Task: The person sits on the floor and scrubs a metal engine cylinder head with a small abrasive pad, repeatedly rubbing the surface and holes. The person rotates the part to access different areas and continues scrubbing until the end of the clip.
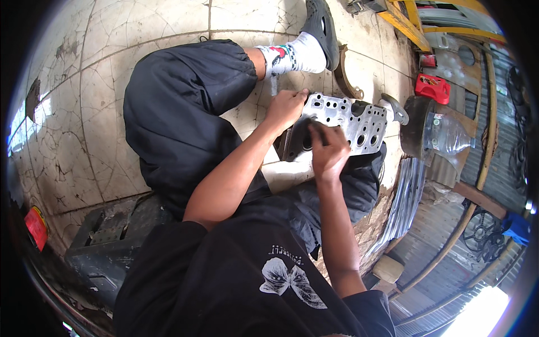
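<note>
A silver metal engine part (359, 121), flat-faced with several round holes, stands tilted on its edge between my legs on the tiled floor. My left hand (285, 106) grips its left end and steadies it. My right hand (328, 150) presses on the lower left of the part's face, fingers curled around something small and dark that I cannot make out.
Cracked white floor tiles (112, 73) spread to the left. A red container (432, 87), a clear plastic bottle (449, 135), a dark round part (415, 126) and a curved metal piece (343, 76) lie to the right. A black box (106, 241) sits behind me.
</note>
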{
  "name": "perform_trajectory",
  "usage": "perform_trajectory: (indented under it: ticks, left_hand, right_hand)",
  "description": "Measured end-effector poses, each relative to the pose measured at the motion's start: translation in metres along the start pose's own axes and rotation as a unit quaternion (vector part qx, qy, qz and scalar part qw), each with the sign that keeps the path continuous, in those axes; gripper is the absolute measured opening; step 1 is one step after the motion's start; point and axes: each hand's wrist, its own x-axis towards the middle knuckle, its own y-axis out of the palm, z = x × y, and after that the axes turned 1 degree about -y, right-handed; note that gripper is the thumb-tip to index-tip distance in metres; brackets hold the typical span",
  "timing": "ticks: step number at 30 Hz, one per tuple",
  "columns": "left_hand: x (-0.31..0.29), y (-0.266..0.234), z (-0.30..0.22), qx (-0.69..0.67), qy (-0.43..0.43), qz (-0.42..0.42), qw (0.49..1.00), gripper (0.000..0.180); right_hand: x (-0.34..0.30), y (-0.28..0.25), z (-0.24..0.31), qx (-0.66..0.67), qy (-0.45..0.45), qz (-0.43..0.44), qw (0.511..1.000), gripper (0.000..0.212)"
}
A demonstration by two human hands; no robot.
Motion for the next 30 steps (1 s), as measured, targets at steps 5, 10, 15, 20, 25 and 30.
perform_trajectory:
  ticks: [5,10,15,20,25,30]
  left_hand:
    - [-0.001,-0.003,-0.001,-0.027,-0.017,0.021,0.999,0.059]
    - [-0.001,-0.004,-0.002,-0.015,-0.023,0.020,0.999,0.057]
    - [0.001,-0.004,0.001,-0.010,-0.008,0.024,1.000,0.054]
    - [0.000,-0.003,-0.002,-0.003,-0.013,0.022,1.000,0.054]
    - [0.001,-0.003,-0.001,-0.001,-0.009,0.012,1.000,0.053]
    - [-0.001,-0.003,-0.002,-0.004,-0.011,0.010,1.000,0.054]
  right_hand:
    - [0.023,-0.007,-0.004,0.013,0.098,-0.028,0.995,0.019]
    - [0.017,-0.011,0.011,0.039,0.071,0.016,0.997,0.022]
    - [0.028,-0.021,0.012,0.030,0.060,0.078,0.995,0.020]
    - [0.041,-0.031,0.004,0.011,-0.009,0.119,0.993,0.016]
    - [0.049,-0.032,-0.001,0.004,-0.089,0.161,0.983,0.016]
    - [0.047,-0.028,-0.002,0.010,-0.127,0.167,0.978,0.015]
